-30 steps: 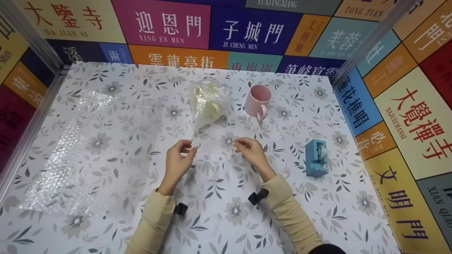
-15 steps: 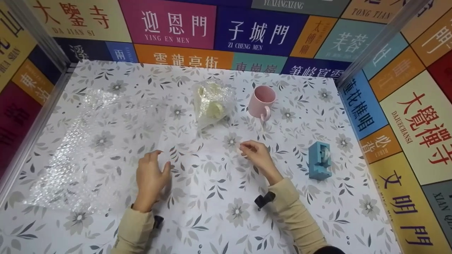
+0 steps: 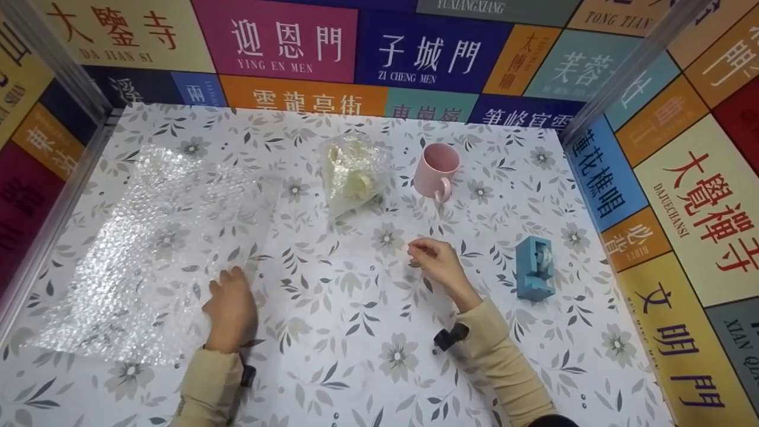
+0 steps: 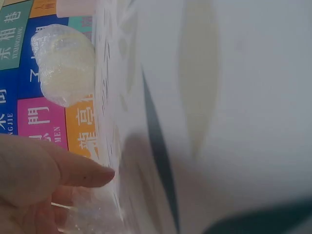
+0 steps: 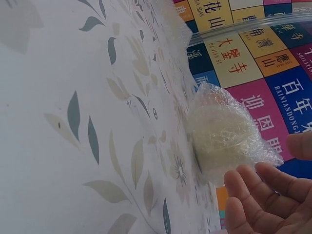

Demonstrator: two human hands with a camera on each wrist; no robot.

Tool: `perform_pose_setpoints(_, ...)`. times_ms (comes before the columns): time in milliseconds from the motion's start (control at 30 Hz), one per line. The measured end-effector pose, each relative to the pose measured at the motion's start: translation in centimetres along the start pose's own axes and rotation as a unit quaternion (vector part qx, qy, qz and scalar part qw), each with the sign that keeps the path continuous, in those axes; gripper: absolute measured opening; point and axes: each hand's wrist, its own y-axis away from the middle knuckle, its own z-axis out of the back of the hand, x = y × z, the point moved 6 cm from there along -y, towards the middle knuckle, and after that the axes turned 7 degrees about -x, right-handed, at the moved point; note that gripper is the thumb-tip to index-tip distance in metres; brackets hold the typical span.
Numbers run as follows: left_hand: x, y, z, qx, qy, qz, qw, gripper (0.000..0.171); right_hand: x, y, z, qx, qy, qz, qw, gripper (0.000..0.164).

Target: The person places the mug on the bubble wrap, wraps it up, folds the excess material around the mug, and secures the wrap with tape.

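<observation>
A clear bubble wrap sheet [image 3: 148,237] lies flat on the left of the table. My left hand [image 3: 230,308] is over its right edge, fingers spread and pointing away from me. In the left wrist view the thumb [image 4: 83,170] is stretched out, with bubble wrap [image 4: 92,214] close to the other fingers; whether they touch it is hard to see. My right hand [image 3: 436,264] hovers near the table's middle, its fingers loosely bent. The right wrist view shows a gap between thumb and fingers [image 5: 268,195], and nothing held. Beyond the hands stands a pale yellow-green object wrapped in bubble wrap [image 3: 356,175].
A pink mug [image 3: 436,172] stands right of the wrapped bundle, handle towards me. A blue tape dispenser [image 3: 535,268] sits at the right. Printed panels [image 3: 296,44] wall in the back and sides of the flower-patterned table [image 3: 356,308].
My left hand has moved left and towards me, from mid-table to the bubble wrap sheet's edge. The sheet catches the light more now. The right hand has drifted slightly right.
</observation>
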Motion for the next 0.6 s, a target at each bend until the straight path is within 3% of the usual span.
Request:
perform_pose_setpoints(200, -0.1, 0.2, 0.8, -0.01, 0.002, -0.027, 0.9996, 0.024, -1.1, -1.0, -0.9, 0.009, 0.027, 0.01, 1.0, 0.025)
perform_pose_setpoints(300, 0.0, 0.3, 1.1, -0.015, 0.002, -0.026, 0.9995, 0.025, 0.1, -1.6, -2.3, 0.04, 0.066, 0.059, 0.995, 0.023)
perform_pose_setpoints(467, 0.0, 0.6, 1.8, -0.022, 0.009, -0.025, 0.9994, 0.026, 2.7, -2.8, -6.5, 0.111, 0.135, 0.179, 0.968, 0.024)
perform_pose_setpoints(600, -0.3, 1.0, 2.6, -0.051, 0.02, -0.036, 0.9978, 0.027, 4.8, -3.4, -9.8, 0.151, 0.161, 0.231, 0.948, 0.026)
